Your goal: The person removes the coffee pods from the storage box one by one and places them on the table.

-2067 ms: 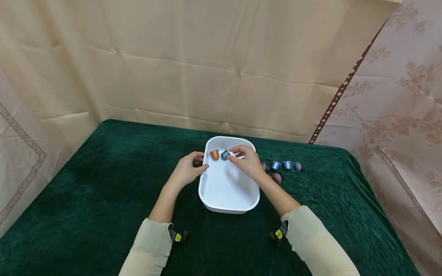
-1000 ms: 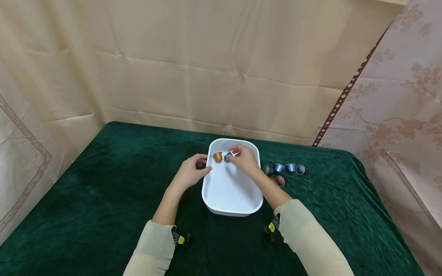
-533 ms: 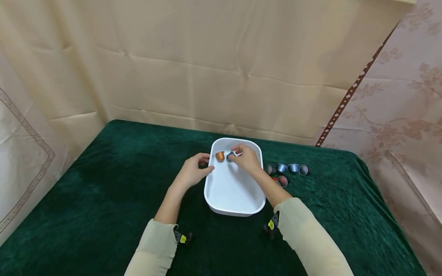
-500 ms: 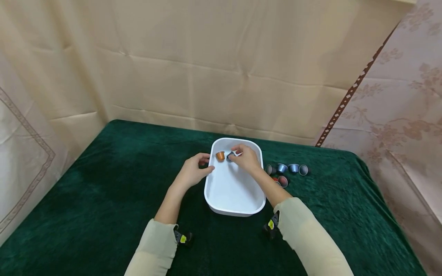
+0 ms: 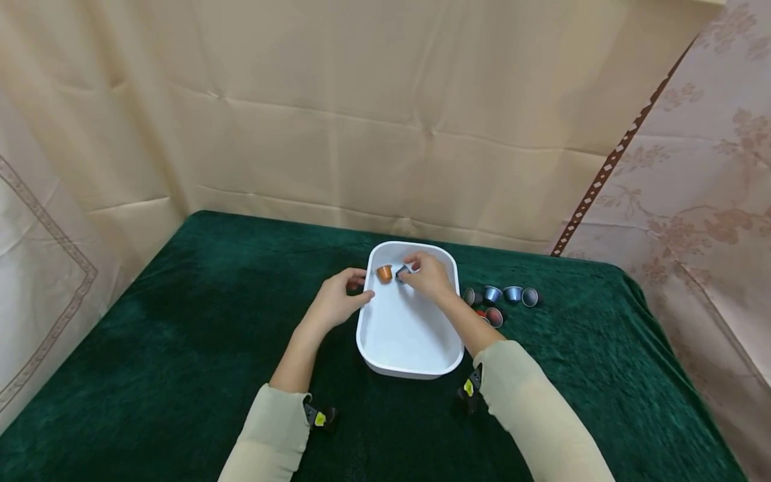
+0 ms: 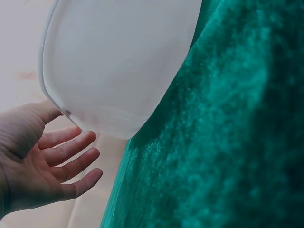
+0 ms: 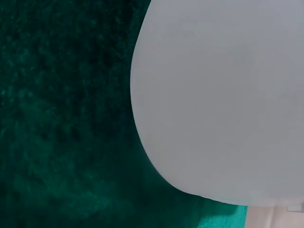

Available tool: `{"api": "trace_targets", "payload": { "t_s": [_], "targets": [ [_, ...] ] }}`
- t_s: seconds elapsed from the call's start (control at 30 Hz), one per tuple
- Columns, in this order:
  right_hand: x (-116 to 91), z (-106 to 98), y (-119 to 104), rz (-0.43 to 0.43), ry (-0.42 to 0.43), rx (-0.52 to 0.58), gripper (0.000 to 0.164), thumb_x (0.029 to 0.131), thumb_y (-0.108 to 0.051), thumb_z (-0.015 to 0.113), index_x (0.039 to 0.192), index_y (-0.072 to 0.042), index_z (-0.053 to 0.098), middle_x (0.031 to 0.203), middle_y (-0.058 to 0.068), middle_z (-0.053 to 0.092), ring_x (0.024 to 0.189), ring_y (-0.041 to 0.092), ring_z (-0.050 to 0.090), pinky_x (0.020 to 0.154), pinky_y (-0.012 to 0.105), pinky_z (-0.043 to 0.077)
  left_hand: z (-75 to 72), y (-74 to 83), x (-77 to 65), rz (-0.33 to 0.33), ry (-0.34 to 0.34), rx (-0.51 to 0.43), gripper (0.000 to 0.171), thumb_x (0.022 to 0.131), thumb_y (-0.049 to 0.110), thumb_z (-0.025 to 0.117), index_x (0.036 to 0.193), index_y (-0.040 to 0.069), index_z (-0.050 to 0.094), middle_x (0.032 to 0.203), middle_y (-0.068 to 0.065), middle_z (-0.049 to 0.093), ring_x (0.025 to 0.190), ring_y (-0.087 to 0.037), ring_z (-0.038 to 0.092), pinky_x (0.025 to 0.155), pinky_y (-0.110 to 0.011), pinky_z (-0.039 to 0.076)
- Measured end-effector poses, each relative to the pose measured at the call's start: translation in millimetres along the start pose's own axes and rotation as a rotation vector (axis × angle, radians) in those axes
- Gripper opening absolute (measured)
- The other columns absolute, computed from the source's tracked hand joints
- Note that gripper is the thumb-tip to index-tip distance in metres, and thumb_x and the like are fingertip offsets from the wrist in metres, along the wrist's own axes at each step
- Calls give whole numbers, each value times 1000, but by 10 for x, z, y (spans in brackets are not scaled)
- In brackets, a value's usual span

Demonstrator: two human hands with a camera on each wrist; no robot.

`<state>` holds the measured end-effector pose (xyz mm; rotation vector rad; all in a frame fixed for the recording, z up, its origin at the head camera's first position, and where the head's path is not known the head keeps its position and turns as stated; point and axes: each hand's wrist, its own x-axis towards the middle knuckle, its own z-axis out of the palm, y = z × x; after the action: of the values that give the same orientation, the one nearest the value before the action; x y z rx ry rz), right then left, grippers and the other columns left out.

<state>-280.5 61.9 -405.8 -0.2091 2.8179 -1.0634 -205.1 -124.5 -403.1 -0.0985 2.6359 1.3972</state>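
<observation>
A white tray (image 5: 407, 331) stands on the green cloth in the head view. Toward its far end, my right hand (image 5: 430, 276) pinches a blue-grey coffee capsule (image 5: 401, 274) between thumb and fingers, close to the tray floor. An orange coffee capsule (image 5: 384, 274) lies just left of it. My left hand (image 5: 336, 296) is at the tray's left rim; in the left wrist view its fingers are spread and relaxed, with the thumb and fingertips right at the rim. Only the tray's pale side fills much of the right wrist view; the right hand is hidden there.
Several more coffee capsules lie on the cloth right of the tray, among them a blue capsule (image 5: 512, 294) and a reddish-lidded capsule (image 5: 494, 317). The green cloth (image 5: 181, 348) covers the table, and a beige curtain (image 5: 361, 134) hangs behind its far edge.
My right hand has lowered the blue-grey capsule slightly beside the orange one, and its fingers have drawn closer around it. My left hand stays at the rim. The head view has shifted a little.
</observation>
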Motion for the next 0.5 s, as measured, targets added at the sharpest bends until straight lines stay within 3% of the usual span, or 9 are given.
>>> {"api": "trace_targets", "payload": {
  "t_s": [0.5],
  "targets": [
    [38, 84, 43, -34, -18, -31, 38, 79, -17, 71, 113, -2, 61, 105, 16, 63, 93, 27, 57, 81, 37, 49, 9, -17, 11, 11, 4, -1, 48, 87, 30, 64, 131, 16, 49, 126, -7, 57, 120, -25, 50, 100, -45, 45]
  ]
}}
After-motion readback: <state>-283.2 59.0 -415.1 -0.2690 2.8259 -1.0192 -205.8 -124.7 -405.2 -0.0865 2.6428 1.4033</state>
